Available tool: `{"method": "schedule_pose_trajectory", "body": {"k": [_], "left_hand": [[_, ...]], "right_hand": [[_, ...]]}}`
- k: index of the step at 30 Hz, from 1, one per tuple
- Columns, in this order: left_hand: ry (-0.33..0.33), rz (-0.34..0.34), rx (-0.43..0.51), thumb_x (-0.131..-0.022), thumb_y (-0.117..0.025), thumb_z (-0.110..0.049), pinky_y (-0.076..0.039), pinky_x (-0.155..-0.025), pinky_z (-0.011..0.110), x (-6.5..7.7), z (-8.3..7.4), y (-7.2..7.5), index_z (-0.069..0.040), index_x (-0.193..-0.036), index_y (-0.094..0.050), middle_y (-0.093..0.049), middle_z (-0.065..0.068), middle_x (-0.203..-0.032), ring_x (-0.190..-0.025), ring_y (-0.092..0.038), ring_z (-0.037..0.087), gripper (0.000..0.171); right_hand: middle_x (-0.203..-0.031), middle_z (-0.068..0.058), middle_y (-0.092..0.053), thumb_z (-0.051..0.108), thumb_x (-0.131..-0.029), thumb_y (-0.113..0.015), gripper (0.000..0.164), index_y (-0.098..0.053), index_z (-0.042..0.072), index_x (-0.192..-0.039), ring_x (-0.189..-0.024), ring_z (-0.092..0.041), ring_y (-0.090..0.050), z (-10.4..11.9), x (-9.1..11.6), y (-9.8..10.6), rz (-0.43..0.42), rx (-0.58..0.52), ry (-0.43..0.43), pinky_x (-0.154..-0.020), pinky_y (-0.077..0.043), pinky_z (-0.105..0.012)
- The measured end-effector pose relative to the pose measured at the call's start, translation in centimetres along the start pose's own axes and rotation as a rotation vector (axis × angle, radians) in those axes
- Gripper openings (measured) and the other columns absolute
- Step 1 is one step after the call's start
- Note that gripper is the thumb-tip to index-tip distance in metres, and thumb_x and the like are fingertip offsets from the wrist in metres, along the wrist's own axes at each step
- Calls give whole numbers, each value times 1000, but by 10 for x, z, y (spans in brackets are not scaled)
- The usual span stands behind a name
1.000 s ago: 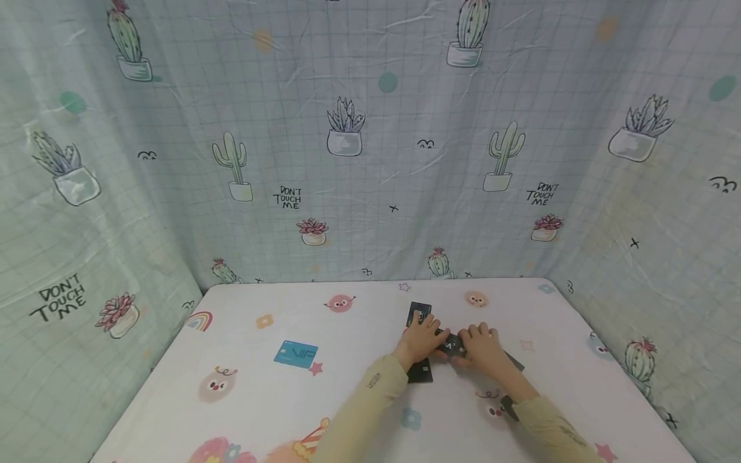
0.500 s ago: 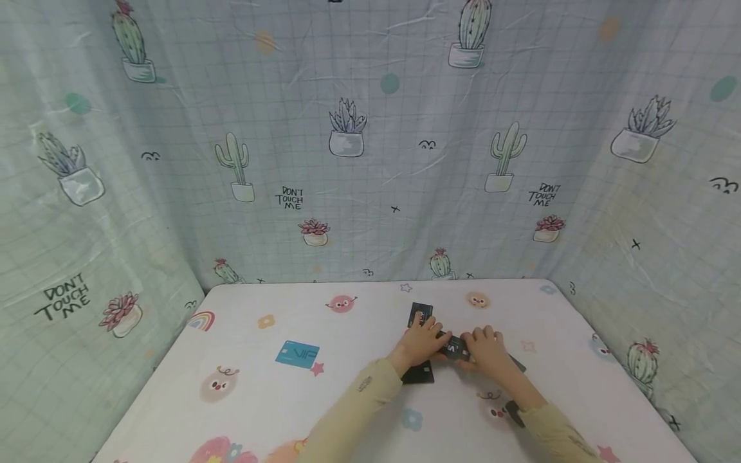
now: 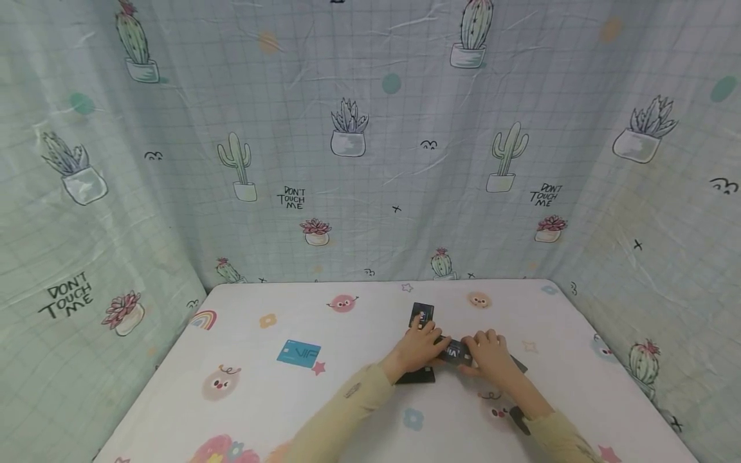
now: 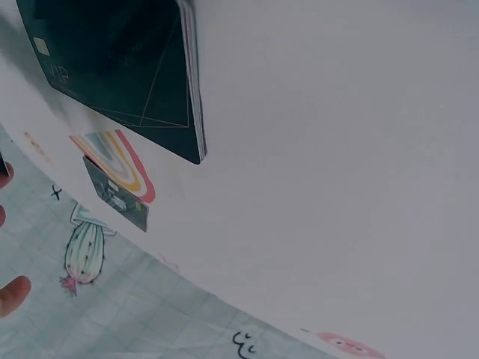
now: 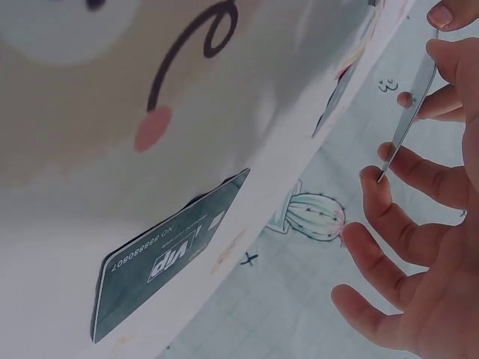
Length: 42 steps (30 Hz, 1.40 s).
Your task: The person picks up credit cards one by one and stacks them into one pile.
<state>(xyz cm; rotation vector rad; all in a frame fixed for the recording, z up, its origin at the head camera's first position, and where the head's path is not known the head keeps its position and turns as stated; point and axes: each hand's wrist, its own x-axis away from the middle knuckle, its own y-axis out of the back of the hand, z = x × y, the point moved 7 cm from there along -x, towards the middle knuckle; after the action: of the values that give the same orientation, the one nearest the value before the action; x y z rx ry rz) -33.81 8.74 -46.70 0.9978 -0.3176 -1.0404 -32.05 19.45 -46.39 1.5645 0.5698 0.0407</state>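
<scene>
Between both hands is a black VIP card (image 3: 454,352), its printed face towards the head camera. My left hand (image 3: 418,347) pinches its left end, and my right hand (image 3: 489,355) grips the right end by the edges. Seen nearly edge-on in the right wrist view, the same card (image 5: 410,112) slants between the fingertips (image 5: 374,182). Partly under the left hand and sleeve lies a stack of dark cards (image 4: 112,75). Another black card (image 3: 422,312) lies just beyond the left hand. Beside the right hand a dark Vip card (image 5: 168,258) lies partly hidden.
A blue VIP card (image 3: 298,354) lies further left on the white, cartoon-printed table (image 3: 359,347). Behind the table and at both sides hangs a cactus-print curtain (image 3: 382,186).
The held card has turned slightly, so its print shows more fully between the hands. My left forearm has swung left and lower, covering more of the card stack. The blue card stays put.
</scene>
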Motion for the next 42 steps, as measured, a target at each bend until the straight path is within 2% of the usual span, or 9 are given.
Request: {"method": "schedule_pose_trajectory", "body": {"k": [7, 13, 24, 28, 33, 42], "left_hand": [[-12, -1, 2, -82, -49, -56, -39, -96, 43, 7, -2, 2, -29, -129, -45, -55, -7, -114, -111, -47, 14, 54], [-8, -1, 20, -84, -49, -53, -39, -97, 44, 15, -3, 7, -28, -129, -45, -55, -6, -116, -111, -47, 14, 52], [-4, -73, 59, -83, -52, -50, -40, -94, 46, 26, -4, 12, -28, -126, -47, -55, -4, -117, -110, -46, 15, 48], [-7, -75, 47, -83, -52, -49, -41, -93, 45, 31, -4, 13, -28, -125, -48, -54, -5, -119, -112, -46, 15, 47], [-2, -88, 25, -82, -52, -52, -39, -91, 42, 38, -3, 14, -30, -123, -49, -54, -8, -114, -106, -46, 14, 47], [31, -69, 111, -83, -50, -53, -40, -94, 46, 50, -1, 9, -30, -125, -48, -55, -6, -115, -110, -46, 15, 48]], "right_hand": [[-84, -9, -52, 43, -65, -72, 51, -58, 7, -100, -77, -24, -41, 6, 4, 5, -35, -2, 28, -67, -38, -42], [-86, -8, -52, 44, -66, -70, 53, -57, 8, -103, -78, -23, -40, 7, 5, 2, 0, -25, 17, -69, -38, -42], [-89, -8, -51, 42, -67, -71, 54, -56, 9, -107, -82, -23, -40, 12, 9, 1, 50, -75, -4, -75, -38, -45], [-89, -6, -51, 42, -67, -71, 54, -56, 10, -108, -83, -22, -40, 13, 11, 2, 54, -90, -2, -79, -38, -47], [-87, -2, -50, 44, -68, -70, 53, -56, 13, -109, -84, -21, -40, 15, 11, -3, 92, -127, -10, -83, -36, -50], [-88, 5, -48, 46, -65, -71, 55, -56, 17, -110, -86, -16, -40, 21, 11, -7, 56, -153, 66, -78, -36, -41]]}}
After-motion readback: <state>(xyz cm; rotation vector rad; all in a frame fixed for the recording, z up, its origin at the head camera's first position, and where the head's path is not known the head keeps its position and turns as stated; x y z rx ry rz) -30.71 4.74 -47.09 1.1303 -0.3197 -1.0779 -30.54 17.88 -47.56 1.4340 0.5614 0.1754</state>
